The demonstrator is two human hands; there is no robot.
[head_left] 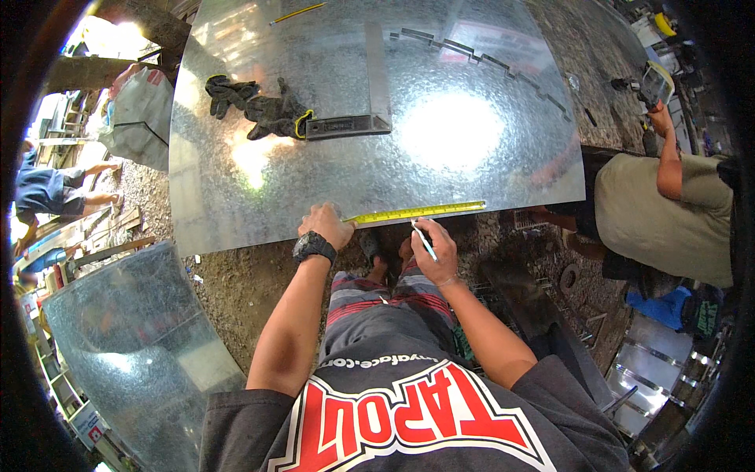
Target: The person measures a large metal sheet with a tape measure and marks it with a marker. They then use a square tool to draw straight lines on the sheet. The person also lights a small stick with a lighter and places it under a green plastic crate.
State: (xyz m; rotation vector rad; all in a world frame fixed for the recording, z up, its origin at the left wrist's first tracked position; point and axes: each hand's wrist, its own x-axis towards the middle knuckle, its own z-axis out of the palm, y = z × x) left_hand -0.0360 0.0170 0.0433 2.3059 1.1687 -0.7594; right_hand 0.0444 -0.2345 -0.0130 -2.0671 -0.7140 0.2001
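A shiny galvanized metal sheet [314,181] lies in front of me. My left hand [326,224], wearing a black watch [313,246], is closed at the near edge of the sheet around the end of a yellow tape measure [417,212]. Its blade runs to the right along that edge; whatever the palm covers is hidden. In my right hand [437,253] is a slim white and teal pen [425,241], pinched with its tip at the edge of the sheet, just below the tape.
On the sheet lie black work gloves [277,112], a try square [348,126], a yellow pencil [297,13] and thin dark notched strips [480,57]. Another person [664,212] stands close at right, holding a tool. Another metal sheet [134,330] leans at lower left.
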